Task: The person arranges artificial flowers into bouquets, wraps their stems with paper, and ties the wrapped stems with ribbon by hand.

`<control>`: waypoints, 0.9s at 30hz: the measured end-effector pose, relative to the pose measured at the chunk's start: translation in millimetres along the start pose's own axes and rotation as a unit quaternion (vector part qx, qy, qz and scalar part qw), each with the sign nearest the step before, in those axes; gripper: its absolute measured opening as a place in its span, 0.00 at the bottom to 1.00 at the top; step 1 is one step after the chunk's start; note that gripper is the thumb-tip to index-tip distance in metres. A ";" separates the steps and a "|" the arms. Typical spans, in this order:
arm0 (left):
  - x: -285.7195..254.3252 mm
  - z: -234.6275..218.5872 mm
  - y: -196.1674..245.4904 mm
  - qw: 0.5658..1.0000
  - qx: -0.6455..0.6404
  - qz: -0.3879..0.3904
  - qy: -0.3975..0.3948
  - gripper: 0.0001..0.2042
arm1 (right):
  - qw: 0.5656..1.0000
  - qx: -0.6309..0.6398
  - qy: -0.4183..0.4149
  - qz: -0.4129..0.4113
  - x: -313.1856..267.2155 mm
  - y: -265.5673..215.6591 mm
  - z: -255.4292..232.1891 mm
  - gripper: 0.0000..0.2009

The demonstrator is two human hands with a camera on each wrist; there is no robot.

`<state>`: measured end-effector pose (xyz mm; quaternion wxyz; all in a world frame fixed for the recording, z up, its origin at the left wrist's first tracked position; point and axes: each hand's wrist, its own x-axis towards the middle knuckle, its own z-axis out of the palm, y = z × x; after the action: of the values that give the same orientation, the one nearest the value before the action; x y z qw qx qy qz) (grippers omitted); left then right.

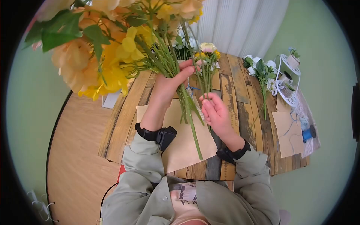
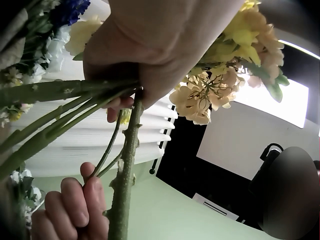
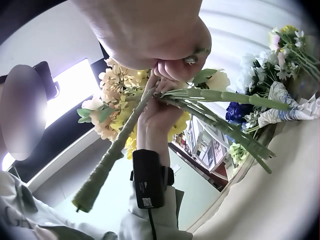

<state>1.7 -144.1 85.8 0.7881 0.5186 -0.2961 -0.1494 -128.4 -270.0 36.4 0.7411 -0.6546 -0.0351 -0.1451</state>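
Note:
My left hand (image 1: 168, 87) grips a bouquet of artificial flowers (image 1: 112, 67) by its green stems, above the table. Peach and yellow blooms fan out to the upper left, while the bare stem ends (image 1: 193, 131) slant down towards me. One thick, knobbly stem (image 3: 112, 162) reaches beyond the others in the right wrist view. My right hand (image 1: 215, 112), just right of the bundle, pinches a thin green stem (image 2: 109, 149) between thumb and curled fingers. That stem runs up beside the left hand, and its upper part is hidden among the flowers.
Brown paper (image 1: 183, 150) lies on the wooden table (image 1: 240, 90) beneath the hands. Behind them is a smaller bunch with a pale bloom (image 1: 208, 47). To the right are white flowers (image 1: 264, 75), a white wire stand (image 1: 287, 95), a paper sheet (image 1: 287, 135) and a blue spool (image 1: 309, 133).

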 end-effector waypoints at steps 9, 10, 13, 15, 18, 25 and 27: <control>2.0 -0.4 -10.2 0.987 0.133 0.084 0.019 0.21 | 0.991 0.056 0.001 0.123 -8.9 -15.0 13.0 0.06; 5.5 -2.7 -18.3 0.986 0.118 0.116 0.021 0.17 | 0.991 0.058 0.004 0.123 -9.1 -16.6 12.5 0.06; 19.1 -18.3 -49.9 0.988 0.040 0.144 0.027 0.14 | 0.983 0.092 -0.010 0.158 -9.4 -22.5 12.1 0.06; 25.0 -31.9 -69.1 0.987 -0.087 0.132 0.042 0.16 | 0.982 0.097 -0.019 0.160 -11.4 -26.8 15.7 0.06; 1.5 0.2 -15.9 0.981 0.168 0.062 0.078 0.17 | 0.989 0.065 0.001 0.130 -3.8 -13.0 9.3 0.06; 4.2 -26.9 10.3 0.991 0.061 0.041 0.114 0.15 | 0.912 -0.326 0.208 -0.138 8.5 18.6 -54.3 0.09; 4.0 -35.7 16.5 0.990 0.011 0.068 0.126 0.15 | 0.905 -0.349 0.224 -0.095 5.4 18.8 -70.0 0.09</control>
<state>25.8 -113.3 91.8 0.8217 0.5204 -0.2307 -0.0262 -128.0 -337.7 9.7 0.4362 -0.8155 0.1227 -0.3601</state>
